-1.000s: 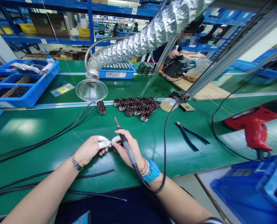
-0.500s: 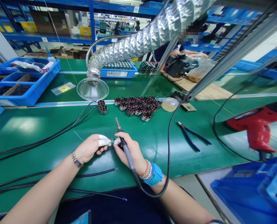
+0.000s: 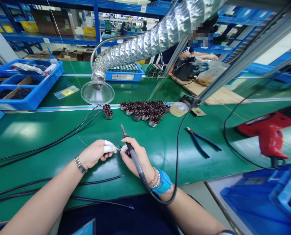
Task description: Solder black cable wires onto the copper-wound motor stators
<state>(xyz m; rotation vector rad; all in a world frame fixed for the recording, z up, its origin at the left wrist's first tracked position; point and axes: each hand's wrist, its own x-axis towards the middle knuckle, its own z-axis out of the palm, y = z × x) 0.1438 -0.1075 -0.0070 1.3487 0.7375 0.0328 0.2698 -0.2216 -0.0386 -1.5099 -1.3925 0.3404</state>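
Observation:
My left hand (image 3: pixel 95 154), with white coverings on its fingertips, is closed in a pinch on thin coloured wires (image 3: pixel 118 149). A fine silvery wire (image 3: pixel 81 140) hangs from above and runs down to this hand. My right hand (image 3: pixel 142 159) is wrapped round a soldering iron (image 3: pixel 135 159), whose tip points up and away from me, clear of the wires. Its thumb and a covered finger also pinch something small and dark at the wires' other end, mostly hidden. Beyond my hands stands a cluster of small motor stators (image 3: pixel 145 115) with copper windings.
Two stators (image 3: pixel 108 114) with black cables (image 3: pixel 49 143) sit left of the cluster. Cutting pliers (image 3: pixel 201 142), a tape roll (image 3: pixel 179 109) and a red heat gun (image 3: pixel 270 130) lie right. A fume hood (image 3: pixel 97 93) overhangs the bench. Loose cables (image 3: pixel 101 181) lie nearest me. A co-worker's arm (image 3: pixel 204 56) is behind.
Very little differs. My right hand and the soldering iron have shifted slightly, and the iron's tip sits a touch lower. Both hands keep their grip.

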